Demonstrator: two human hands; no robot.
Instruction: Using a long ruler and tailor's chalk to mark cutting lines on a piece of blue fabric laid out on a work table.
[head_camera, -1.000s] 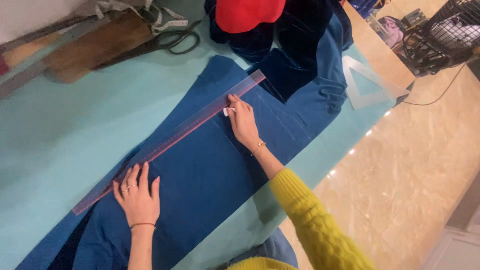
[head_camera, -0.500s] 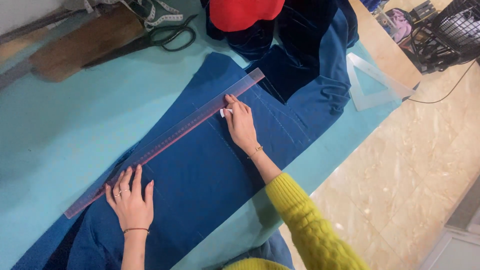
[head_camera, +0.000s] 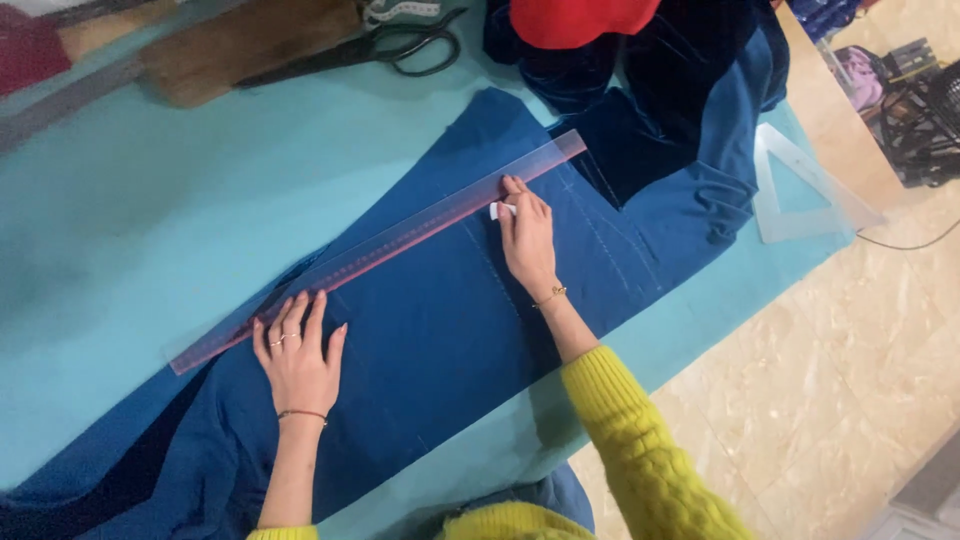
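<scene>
A long clear ruler (head_camera: 375, 250) lies slantwise across a spread of dark blue fabric (head_camera: 440, 340) on the turquoise table (head_camera: 130, 230). Its long axis runs from low near the table's left side up toward the far right, where its upper end stops just short of a heaped fold of the same blue cloth.

The left hand (head_camera: 298, 360) lies flat with fingers spread, the fingertips pressing the ruler's lower end down onto the fabric. The right hand (head_camera: 527, 235) rests near the ruler's upper end, fingers drawn together around a small white piece of chalk (head_camera: 500, 210) held against the ruler's near edge. Faint pale lines already cross the fabric beside that hand.

At the table's far edge lie black scissors (head_camera: 385, 45) next to a brown wooden block (head_camera: 240, 45), and a red cloth (head_camera: 580, 18) sits on top of the blue heap. A clear set square (head_camera: 800, 200) rests at the table's right corner. Off the table, by the far right, stands a black wire basket (head_camera: 925, 125); I cannot tell what it holds.
</scene>
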